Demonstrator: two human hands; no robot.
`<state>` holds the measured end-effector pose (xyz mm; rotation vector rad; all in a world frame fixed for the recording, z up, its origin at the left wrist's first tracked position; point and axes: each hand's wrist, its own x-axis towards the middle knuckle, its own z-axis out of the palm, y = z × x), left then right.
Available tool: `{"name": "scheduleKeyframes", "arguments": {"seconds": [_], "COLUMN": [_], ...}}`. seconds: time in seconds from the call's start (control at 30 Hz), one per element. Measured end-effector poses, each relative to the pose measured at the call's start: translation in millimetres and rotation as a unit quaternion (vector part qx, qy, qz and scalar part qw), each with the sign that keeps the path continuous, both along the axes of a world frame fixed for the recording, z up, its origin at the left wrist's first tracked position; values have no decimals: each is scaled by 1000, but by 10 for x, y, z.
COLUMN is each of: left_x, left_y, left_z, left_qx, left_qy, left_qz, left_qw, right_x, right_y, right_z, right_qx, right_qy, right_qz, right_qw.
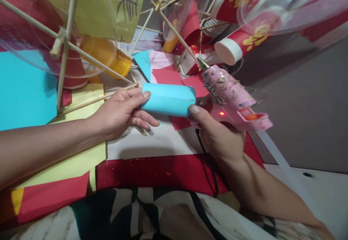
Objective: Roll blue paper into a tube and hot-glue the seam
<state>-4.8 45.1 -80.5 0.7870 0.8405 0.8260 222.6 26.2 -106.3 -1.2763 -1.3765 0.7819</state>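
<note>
A blue rolled paper tube (167,99) is held level above the white work surface, its seam facing up toward the right end. My left hand (127,109) is closed on the tube's left end, thumb on top, other fingers partly stretched below. My right hand (220,135) grips a pink hot glue gun (231,95) with a lit red light, and its thumb touches the tube's right end. The gun's metal nozzle points up and left, away from the tube. A clear glue stick (282,164) sticks out of the gun's back.
Wooden stick frames (66,41) with clear plastic discs stand at the back. Around them are red paper cups (244,44), an orange cup (108,57) and a yellow paper (108,8) with drawn lines. Blue paper (27,91) and yellow sheets lie left. A black cord (205,153) hangs below the gun.
</note>
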Motion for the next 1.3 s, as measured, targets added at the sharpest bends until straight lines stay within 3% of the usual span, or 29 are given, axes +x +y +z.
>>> {"name": "scheduleKeyframes", "arguments": {"seconds": [0.47, 0.87, 1.3], "left_x": [-33, -44, -41], "left_y": [18, 81, 30], "left_z": [5, -12, -14], "left_qx": [-29, -64, 27], "left_qy": [-16, -21, 18], "left_qz": [-13, -14, -31], "left_qw": [999, 998, 999], "right_x": [23, 47, 4], "right_y": [47, 41, 58], "right_z": [-78, -28, -13], "right_qx": [25, 15, 8], "right_qy": [-4, -14, 26], "right_qz": [4, 9, -25], "right_qw": [1000, 1000, 999]}}
